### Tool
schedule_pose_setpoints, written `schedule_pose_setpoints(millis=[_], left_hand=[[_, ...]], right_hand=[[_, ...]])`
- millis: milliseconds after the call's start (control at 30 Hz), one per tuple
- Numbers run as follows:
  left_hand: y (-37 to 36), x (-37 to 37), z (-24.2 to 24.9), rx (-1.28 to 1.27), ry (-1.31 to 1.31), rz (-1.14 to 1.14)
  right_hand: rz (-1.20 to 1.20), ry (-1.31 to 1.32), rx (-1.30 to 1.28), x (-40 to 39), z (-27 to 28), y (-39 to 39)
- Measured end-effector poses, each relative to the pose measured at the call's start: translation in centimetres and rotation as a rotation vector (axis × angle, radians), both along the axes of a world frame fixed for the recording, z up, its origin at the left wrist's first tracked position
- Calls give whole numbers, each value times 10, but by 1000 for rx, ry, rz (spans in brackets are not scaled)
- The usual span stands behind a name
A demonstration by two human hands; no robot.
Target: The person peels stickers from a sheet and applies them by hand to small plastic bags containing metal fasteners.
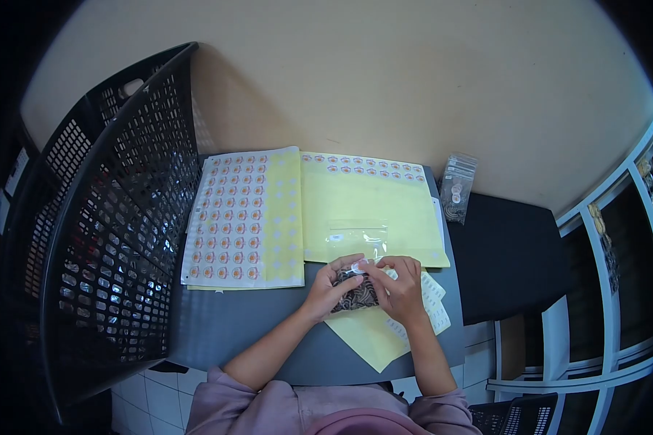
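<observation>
A clear plastic bag (355, 298) with small dark curled pieces in its lower part lies between my hands, its see-through top part over the yellow sheet. My left hand (333, 288) grips the bag's left side, thumb across the front. From the right, my right hand (399, 287) has its thumb and index finger pinched at a small round white sticker (356, 269) on the front of the bag. Beneath the bag are a yellow backing sheet (374, 343) and white label sheets (433, 297) with small print.
A sheet of round orange-and-white stickers (228, 217) lies on the grey table (247, 326), beside a mostly peeled yellow sheet (370, 196). Filled bags (457, 190) lie at the back right on a black surface (511, 254). A tall black crate (123, 217) borders the left; white shelving (602, 290) stands right.
</observation>
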State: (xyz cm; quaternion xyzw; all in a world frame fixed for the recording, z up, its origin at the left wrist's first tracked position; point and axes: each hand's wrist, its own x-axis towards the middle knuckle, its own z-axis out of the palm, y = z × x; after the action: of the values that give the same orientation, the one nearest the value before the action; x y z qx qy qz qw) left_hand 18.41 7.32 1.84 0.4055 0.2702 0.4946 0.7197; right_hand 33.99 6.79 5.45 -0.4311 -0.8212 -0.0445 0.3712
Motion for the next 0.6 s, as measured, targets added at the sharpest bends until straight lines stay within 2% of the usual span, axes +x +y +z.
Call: schedule_pose_setpoints(millis=[267, 433, 533, 600], left_hand=[[1, -2, 4, -90, -43, -19], [2, -2, 0, -112, -33, -44], [2, -2, -2, -46, -4, -41], [1, -3, -6, 61, 129, -50]], right_hand=[[75, -42, 16, 4, -2, -2], [75, -10, -77, 5, 0, -4], [33, -56, -162, 3, 4, -5], [5, -57, -207, 1, 7, -5]])
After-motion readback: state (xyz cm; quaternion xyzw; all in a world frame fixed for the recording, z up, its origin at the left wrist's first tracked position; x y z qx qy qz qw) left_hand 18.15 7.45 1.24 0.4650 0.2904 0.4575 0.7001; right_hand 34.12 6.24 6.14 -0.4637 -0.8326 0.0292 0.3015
